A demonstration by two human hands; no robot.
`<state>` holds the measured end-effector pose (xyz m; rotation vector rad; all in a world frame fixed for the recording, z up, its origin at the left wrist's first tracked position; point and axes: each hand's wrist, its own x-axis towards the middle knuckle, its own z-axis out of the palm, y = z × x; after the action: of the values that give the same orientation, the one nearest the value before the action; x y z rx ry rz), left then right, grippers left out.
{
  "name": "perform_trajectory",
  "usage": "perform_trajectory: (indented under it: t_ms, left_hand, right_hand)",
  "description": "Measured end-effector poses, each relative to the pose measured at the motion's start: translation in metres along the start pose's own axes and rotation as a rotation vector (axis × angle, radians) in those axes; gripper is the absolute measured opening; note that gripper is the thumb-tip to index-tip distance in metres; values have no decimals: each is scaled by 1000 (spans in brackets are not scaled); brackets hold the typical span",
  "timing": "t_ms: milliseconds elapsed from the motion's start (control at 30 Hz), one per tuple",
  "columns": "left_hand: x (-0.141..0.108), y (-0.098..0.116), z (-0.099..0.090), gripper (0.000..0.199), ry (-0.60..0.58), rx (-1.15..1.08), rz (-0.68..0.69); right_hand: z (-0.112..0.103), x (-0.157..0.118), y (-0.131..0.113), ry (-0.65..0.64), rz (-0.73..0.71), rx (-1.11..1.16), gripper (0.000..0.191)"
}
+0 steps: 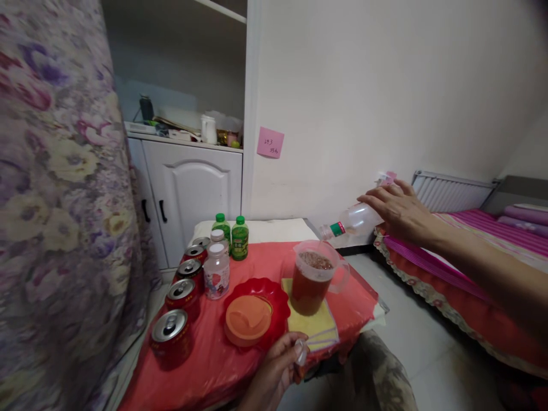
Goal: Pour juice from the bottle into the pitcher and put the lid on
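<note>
My right hand (398,210) is wrapped round a clear plastic bottle (360,219). The bottle is tipped nearly level, its mouth over the rim of a clear pitcher (311,288). Reddish-brown liquid with froth on top fills much of the pitcher, which stands on a folded yellow cloth (323,331). Near the table's front edge, my left hand (276,365) pinches a small clear cap (301,351). Left of the pitcher, an orange round lid (247,321) lies on a red scalloped plate (280,299).
Several opened red cans (172,342) line the left side of the red-covered table (201,371). Beside them stand two white-capped bottles (217,274) and two green bottles (240,240). A floral curtain (60,200) hangs at left; a bed (462,268) is at right.
</note>
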<state>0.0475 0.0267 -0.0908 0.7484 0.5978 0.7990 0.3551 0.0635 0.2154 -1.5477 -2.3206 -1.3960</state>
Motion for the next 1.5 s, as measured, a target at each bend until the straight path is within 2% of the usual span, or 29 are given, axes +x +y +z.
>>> perform_trajectory:
  t_ms: [333, 667, 867, 1100, 1233, 1500]
  left_hand:
    - [-1, 4, 1, 55, -6, -8, 3]
    - [-3, 3, 1, 47, -13, -69, 16]
    - [5, -2, -5, 48, -7, -82, 26]
    - [3, -3, -6, 48, -22, -85, 14]
    - [-1, -2, -8, 43, -31, -81, 16]
    - [-4, 1, -8, 41, -27, -83, 39]
  right_hand:
    - [-21, 28, -9, -58, -51, -63, 64]
    - [-28, 50, -15, 27, -198, -96, 61]
    - [-32, 50, -23, 47, -209, -132, 60]
    - [-10, 26, -24, 15, -125, -81, 60]
    - [7, 13, -26, 5, -166, -69, 57]
    - [31, -4, -22, -9, -148, -29, 53]
